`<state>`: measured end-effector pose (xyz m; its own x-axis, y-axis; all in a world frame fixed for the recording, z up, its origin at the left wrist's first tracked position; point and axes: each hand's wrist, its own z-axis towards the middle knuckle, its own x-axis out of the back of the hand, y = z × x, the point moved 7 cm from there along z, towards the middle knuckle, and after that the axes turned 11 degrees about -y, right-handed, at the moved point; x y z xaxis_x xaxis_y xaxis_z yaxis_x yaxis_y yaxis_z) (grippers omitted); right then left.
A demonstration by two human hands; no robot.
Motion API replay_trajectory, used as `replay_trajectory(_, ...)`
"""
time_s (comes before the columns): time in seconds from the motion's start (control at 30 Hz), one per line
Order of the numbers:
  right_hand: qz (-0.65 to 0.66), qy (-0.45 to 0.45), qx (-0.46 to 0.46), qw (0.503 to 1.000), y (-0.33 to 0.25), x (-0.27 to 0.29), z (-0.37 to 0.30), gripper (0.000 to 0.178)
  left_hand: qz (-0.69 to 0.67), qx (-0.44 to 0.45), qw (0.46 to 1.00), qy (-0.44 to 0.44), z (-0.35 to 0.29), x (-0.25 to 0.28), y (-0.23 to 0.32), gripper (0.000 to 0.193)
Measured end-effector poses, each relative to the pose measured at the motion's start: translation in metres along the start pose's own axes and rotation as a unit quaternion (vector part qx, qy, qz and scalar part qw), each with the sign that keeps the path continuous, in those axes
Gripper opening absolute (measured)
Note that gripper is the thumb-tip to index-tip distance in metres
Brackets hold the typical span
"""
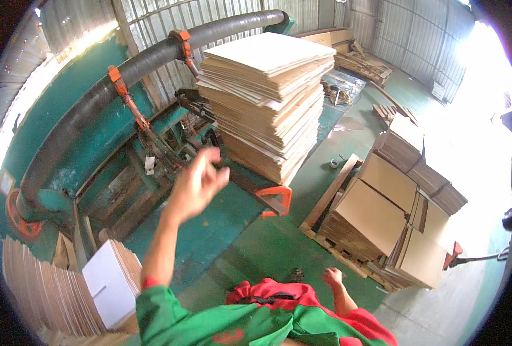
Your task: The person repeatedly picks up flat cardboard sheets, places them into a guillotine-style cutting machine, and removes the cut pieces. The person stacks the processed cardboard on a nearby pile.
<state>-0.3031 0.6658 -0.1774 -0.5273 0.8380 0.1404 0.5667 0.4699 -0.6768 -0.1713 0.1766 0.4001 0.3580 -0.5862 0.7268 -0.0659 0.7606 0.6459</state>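
Your left hand (pixel 201 183) and right hand (pixel 333 278), two in all, show in the head view. Your left is raised forward, fingers parted, empty; your right hangs low beside your waist, loosely curled, contents unclear. One tall stack of flat brown cardboard sheets (pixel 267 109) stands beyond your left hand, long axis upright.

Bright green and red cloth shirt (pixel 256 327) at six o'clock, with a small red mark (pixel 229 336)
The green left sleeve (pixel 159 305) ends in red; the right sleeve (pixel 368 326), at five o'clock, is red. Left hand (pixel 195 185) and right hand (pixel 333 278) are bare.
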Motion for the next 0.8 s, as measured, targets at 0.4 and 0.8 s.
replay_trajectory(0.4,0.104,0.151,-0.297,0.937,0.224,0.141,-0.082,0.019,0.164,-0.012,0.985,0.054,0.235,0.033,0.045,0.052)
replay_trajectory(0.8,0.068,-0.064,-0.009,0.996,-0.011,0.019,0.010,0.039,-0.303,0.056,0.905,0.293,0.086,0.061,0.045,0.050)
